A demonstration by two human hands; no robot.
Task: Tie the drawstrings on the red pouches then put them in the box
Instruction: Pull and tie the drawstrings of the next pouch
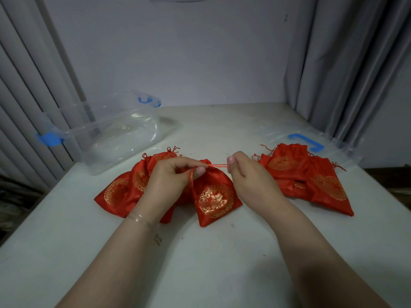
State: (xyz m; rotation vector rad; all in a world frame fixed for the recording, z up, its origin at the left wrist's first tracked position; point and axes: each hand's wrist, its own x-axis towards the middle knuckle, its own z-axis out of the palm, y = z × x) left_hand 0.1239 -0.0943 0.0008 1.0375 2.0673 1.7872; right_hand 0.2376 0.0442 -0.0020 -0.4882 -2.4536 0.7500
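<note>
Red pouch [214, 196], gold motif: laid flat on white table [222, 263], mid-front. Its drawstring [218, 166] is pinched taut between left hand [171, 176] and right hand [246, 174]. Further pouches [124, 192] heaped left and right. Clear box [115, 134] is set far left.

This looks like a plain room in a home or a small makeshift workspace rather than a shop or a lab, though the dim light makes it hard to be sure. A worn, speckled white table [211, 252] stands pushed against a bare pale wall [178, 52], with grey curtains [347, 63] hanging in folds on the right and ribbed grey panels [29, 96] on the left. A clear plastic storage box with blue clips [115, 134] and its lid [315, 143] are the only equipment on it, both household goods.
</note>
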